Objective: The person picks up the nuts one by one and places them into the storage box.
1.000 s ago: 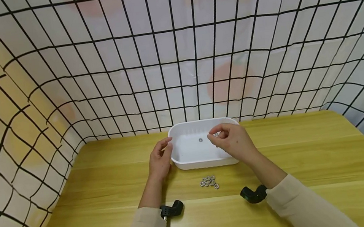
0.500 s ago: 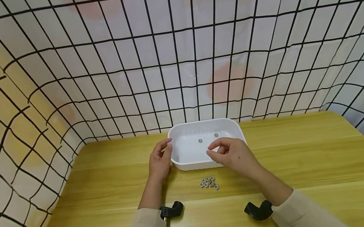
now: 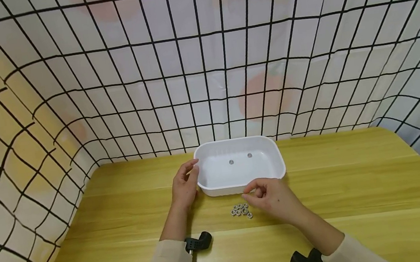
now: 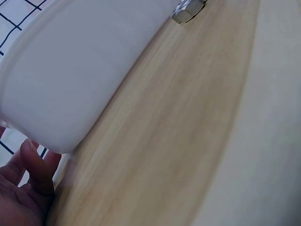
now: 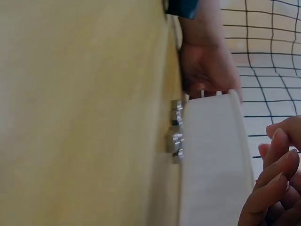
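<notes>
A white oblong plastic tray [image 3: 216, 179] stands on the table, with two small metal hex nuts, one nut [image 3: 231, 162] near the middle and another nut [image 3: 250, 155] to its right. My left hand [image 3: 184, 186] rests at the tray's left end, thumb and fingertips against its wall; the left wrist view shows the thumb [image 4: 35, 165] by the lower corner. Bent at the fingers, my right hand [image 3: 272, 198] hovers over the tray's front edge with nothing visible in it. Just below its fingertips lies a cluster of several hex nuts [image 3: 240, 209] on the wood.
The wooden table [image 3: 127, 230] extends around the tray on both sides. Behind it rises a white cloth with a black grid [image 3: 219, 81], which also lines the left and right sides. A black wrist camera [image 3: 307, 261] sits at the right sleeve, another camera [image 3: 200, 241] at the left.
My right hand has come back from over the tray toward the nut cluster, uncovering the right-hand nut inside. The left hand and the tray have kept their places.
</notes>
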Demonstrator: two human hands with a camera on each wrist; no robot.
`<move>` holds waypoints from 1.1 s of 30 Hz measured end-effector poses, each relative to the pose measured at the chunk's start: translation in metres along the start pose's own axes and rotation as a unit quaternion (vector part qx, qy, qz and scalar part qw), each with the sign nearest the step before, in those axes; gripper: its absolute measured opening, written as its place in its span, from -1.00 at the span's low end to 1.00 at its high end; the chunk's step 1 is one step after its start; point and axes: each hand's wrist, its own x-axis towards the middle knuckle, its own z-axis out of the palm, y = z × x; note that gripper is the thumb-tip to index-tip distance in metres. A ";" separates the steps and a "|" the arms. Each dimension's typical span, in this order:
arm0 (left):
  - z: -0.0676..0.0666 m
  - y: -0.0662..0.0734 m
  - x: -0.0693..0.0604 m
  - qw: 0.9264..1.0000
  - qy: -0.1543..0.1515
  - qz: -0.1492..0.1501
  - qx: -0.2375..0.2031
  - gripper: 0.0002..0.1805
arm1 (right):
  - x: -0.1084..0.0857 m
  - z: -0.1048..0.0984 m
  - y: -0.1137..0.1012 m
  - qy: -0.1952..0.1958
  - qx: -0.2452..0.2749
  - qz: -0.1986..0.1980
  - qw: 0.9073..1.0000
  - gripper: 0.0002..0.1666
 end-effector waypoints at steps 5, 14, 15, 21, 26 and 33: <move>0.000 0.000 0.000 1.000 0.002 0.001 0.000 -0.70 | -0.003 0.000 0.010 -0.013 -0.008 0.009 1.000 -0.88; 0.000 0.001 0.001 1.000 0.006 -0.001 0.008 -0.70 | -0.003 -0.002 0.028 -0.086 -0.019 0.031 0.996 -0.85; 0.000 0.001 0.001 1.000 0.005 -0.001 0.008 -0.70 | -0.003 -0.002 0.030 -0.092 -0.028 0.032 0.995 -0.85; 0.001 0.000 0.000 1.000 0.003 0.000 0.007 -0.70 | -0.004 0.002 0.037 -0.093 -0.102 0.000 0.990 -0.83; 0.001 0.000 0.000 1.000 0.004 -0.002 0.010 -0.69 | -0.005 0.004 0.038 -0.086 -0.124 -0.023 0.988 -0.86; 0.001 0.001 0.000 1.000 0.005 -0.005 0.012 -0.69 | -0.004 0.006 0.036 -0.084 -0.148 -0.026 0.985 -0.87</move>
